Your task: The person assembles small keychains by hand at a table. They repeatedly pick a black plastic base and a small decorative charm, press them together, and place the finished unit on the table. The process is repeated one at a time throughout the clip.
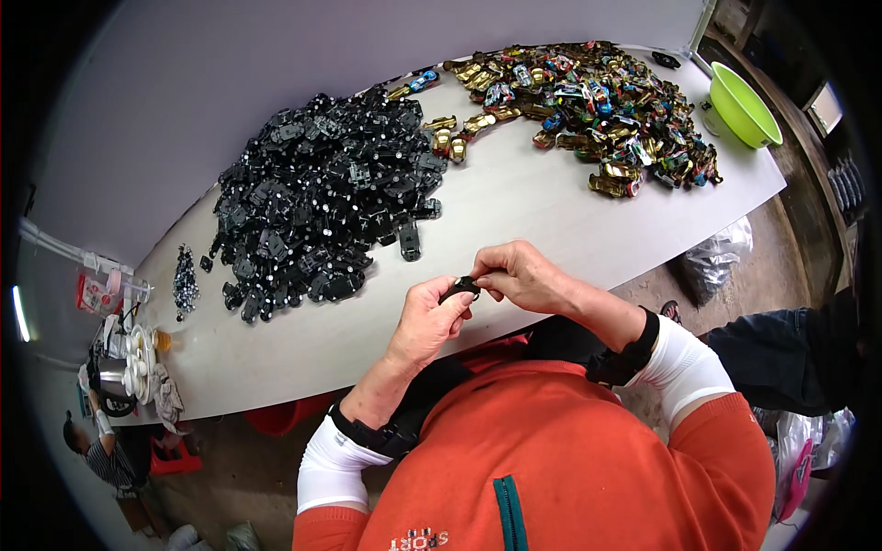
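Over the table's near edge, my left hand [425, 323] is closed around a small black toy car base [461, 288], thumb on top. The fingertips of my right hand [521, 275] pinch at its far end, and whatever small part lies between them is hidden. Beyond my hands, a large heap of black toy car bases [322, 202], many with wheels, covers the left middle of the table. A single black base [409, 239] rests at the heap's near right edge. Farther right spreads a pile of shiny gold and coloured toy cars [597, 106].
A small pile of wheel pieces [186, 283] sits on the white table [514, 197] at left. A green basin [742, 106] stands at its far right corner. Clear plastic bags [721, 257] lie beyond the right edge. Another person [110, 459] is at far left; a dark trouser leg [772, 360] shows at right.
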A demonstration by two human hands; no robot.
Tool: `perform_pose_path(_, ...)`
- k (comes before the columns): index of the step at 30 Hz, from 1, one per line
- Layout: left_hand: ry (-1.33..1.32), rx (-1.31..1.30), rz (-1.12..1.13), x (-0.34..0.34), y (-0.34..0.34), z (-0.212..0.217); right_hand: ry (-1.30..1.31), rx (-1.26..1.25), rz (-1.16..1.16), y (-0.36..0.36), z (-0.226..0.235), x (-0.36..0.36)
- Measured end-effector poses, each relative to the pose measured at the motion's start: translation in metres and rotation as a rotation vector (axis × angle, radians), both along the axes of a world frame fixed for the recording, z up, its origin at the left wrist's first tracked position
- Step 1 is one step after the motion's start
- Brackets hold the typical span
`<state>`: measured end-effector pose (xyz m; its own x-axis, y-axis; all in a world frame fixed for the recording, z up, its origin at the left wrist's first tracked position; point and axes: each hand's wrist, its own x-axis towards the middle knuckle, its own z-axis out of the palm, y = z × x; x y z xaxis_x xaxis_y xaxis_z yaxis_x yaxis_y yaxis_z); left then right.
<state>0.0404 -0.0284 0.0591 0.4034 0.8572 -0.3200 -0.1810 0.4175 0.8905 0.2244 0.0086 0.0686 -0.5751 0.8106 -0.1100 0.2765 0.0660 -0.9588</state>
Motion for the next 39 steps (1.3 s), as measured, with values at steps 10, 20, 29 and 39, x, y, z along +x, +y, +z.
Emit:
perform_pose_path(10, 0.242, -0.121, -0.482, -0.025, -0.057, -0.027, 0.372, -0.242, -0.282, 0.006, -0.003, 0.055)
perform_pose_path(20, 0.140, -0.595, 0.059, -0.025, -0.063, -0.175, -0.133, 0.277, -0.775, 0.018, -0.021, 0.167)
perform_pose_path(29, 0.620, 0.392, -0.615, -0.036, -0.074, -0.050, -0.891, 0.747, -0.618, 0.048, -0.036, 0.183)
perform_pose_path(39, 0.988, 0.695, 0.280, -0.069, 0.044, -0.026, -0.761, 0.707, -0.371, 0.061, -0.024, 0.123)
